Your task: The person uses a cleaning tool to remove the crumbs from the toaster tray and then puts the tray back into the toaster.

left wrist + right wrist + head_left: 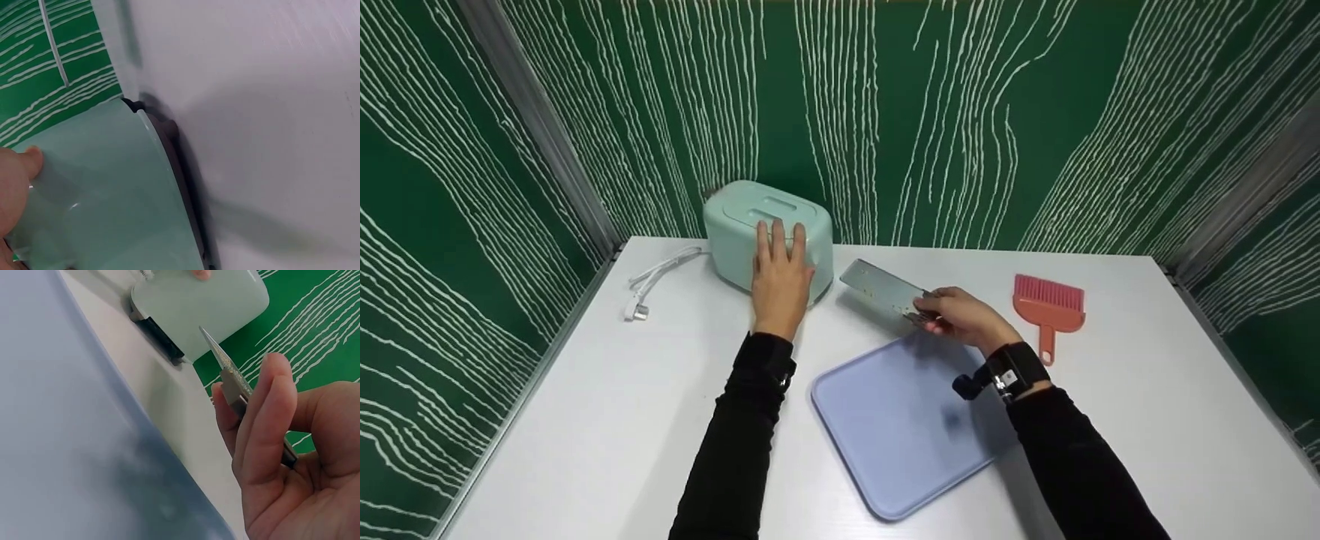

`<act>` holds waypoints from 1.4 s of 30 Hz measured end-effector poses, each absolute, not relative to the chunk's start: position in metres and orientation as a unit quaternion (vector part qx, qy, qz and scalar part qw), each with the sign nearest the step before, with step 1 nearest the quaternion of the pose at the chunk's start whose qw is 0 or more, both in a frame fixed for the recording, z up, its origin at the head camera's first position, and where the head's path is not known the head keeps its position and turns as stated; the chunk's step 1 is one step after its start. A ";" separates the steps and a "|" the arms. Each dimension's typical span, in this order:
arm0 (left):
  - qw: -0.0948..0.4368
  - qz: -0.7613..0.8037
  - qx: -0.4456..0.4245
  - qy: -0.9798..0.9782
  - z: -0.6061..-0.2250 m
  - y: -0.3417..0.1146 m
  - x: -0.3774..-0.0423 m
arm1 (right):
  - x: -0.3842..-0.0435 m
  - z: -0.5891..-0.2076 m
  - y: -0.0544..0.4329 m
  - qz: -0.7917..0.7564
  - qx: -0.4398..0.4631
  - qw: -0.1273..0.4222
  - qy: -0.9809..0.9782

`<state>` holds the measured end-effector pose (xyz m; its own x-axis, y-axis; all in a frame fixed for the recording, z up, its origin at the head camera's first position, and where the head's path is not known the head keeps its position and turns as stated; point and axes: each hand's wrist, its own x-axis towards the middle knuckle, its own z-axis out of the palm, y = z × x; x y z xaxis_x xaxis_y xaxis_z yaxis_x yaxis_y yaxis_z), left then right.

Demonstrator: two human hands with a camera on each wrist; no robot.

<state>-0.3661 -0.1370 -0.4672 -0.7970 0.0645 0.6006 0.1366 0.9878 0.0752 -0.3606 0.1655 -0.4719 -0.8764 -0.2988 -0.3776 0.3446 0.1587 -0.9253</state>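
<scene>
Through the head camera I have the toaster (735, 244) at the back of the counter (607, 450), left of centre and near the green wall (896, 112). It is a pale mint box with rounded corners, a soft sheen and two elongated recesses in its top. A white cord (660, 270) trails from its left side to a plug (635, 309). The left hand (780, 292) lies against it, fingers straight and reaching over the top edge. Just right of the toaster, the right hand (960, 315) pinches one end of a metal plate (881, 287), long, thin and grey, dotted with yellowish specks; I take them for crumbs, though I can't be certain from here. The plate is near the back corner of a periwinkle tray (900, 427). Farther right lie a pink-bristled brush (1050, 291) and an orange dustpan (1050, 319).

On the left wrist camera I get the toaster's smooth, glossy side, with a dark base (171, 154) beneath and a fingertip resting on the mint surface.

On the right wrist camera I see the plate nearly edge-on, a slim silvery wedge, its thicker end between thumb and fingers. Beyond it, a black strip (162, 340) runs along the toaster's bottom edge.
</scene>
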 end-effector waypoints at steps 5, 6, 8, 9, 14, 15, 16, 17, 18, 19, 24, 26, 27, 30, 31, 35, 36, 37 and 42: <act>0.304 -0.057 -0.055 -0.949 -0.467 -0.139 -0.362 | -0.352 -0.474 0.166 -0.661 0.015 0.247 0.708; 0.303 -0.059 -0.057 -0.949 -0.467 -0.139 -0.362 | -0.351 -0.474 0.167 -0.663 0.014 0.247 0.707; 0.298 -0.066 -0.058 -0.950 -0.466 -0.138 -0.361 | -0.348 -0.474 0.168 -0.668 0.017 0.244 0.703; 0.294 -0.070 -0.058 -0.951 -0.466 -0.138 -0.361 | -0.347 -0.474 0.169 -0.671 0.017 0.242 0.701; 0.275 -0.101 -0.053 -0.955 -0.462 -0.135 -0.360 | -0.343 -0.472 0.172 -0.677 0.008 0.234 0.698; 0.273 -0.110 -0.054 -0.954 -0.461 -0.135 -0.360 | -0.342 -0.472 0.173 -0.677 0.006 0.232 0.698; 0.271 -0.121 -0.055 -0.953 -0.460 -0.134 -0.359 | -0.341 -0.472 0.173 -0.678 0.004 0.231 0.698; 0.268 -0.132 -0.056 -0.953 -0.459 -0.134 -0.359 | -0.340 -0.471 0.174 -0.678 0.004 0.230 0.698; 0.264 -0.144 -0.057 -0.952 -0.457 -0.134 -0.358 | -0.338 -0.471 0.174 -0.679 0.004 0.228 0.698; 0.260 -0.156 -0.058 -0.951 -0.456 -0.134 -0.358 | -0.337 -0.470 0.175 -0.680 0.002 0.227 0.697; 0.241 -0.203 -0.057 -0.947 -0.453 -0.135 -0.356 | -0.329 -0.467 0.175 -0.688 0.003 0.218 0.692; 0.237 -0.204 -0.053 -0.948 -0.452 -0.136 -0.355 | -0.326 -0.466 0.175 -0.691 0.003 0.210 0.692; 0.236 -0.202 -0.051 -0.949 -0.452 -0.136 -0.354 | -0.325 -0.466 0.174 -0.692 0.003 0.207 0.691; 0.233 -0.197 -0.047 -0.951 -0.452 -0.134 -0.351 | -0.322 -0.465 0.172 -0.696 0.004 0.198 0.690; 0.232 -0.195 -0.048 -0.952 -0.452 -0.133 -0.350 | -0.321 -0.465 0.172 -0.698 0.004 0.196 0.689; 0.245 -0.198 -0.067 -0.947 -0.453 -0.124 -0.345 | -0.318 -0.465 0.170 -0.706 0.009 0.184 0.684; 0.250 -0.199 -0.075 -0.945 -0.453 -0.122 -0.344 | -0.318 -0.465 0.170 -0.707 0.013 0.180 0.683; 0.256 -0.201 -0.083 -0.942 -0.453 -0.119 -0.342 | -0.317 -0.465 0.170 -0.708 0.015 0.176 0.684; 0.293 -0.212 -0.124 -0.924 -0.456 -0.106 -0.331 | -0.313 -0.465 0.169 -0.704 0.025 0.163 0.691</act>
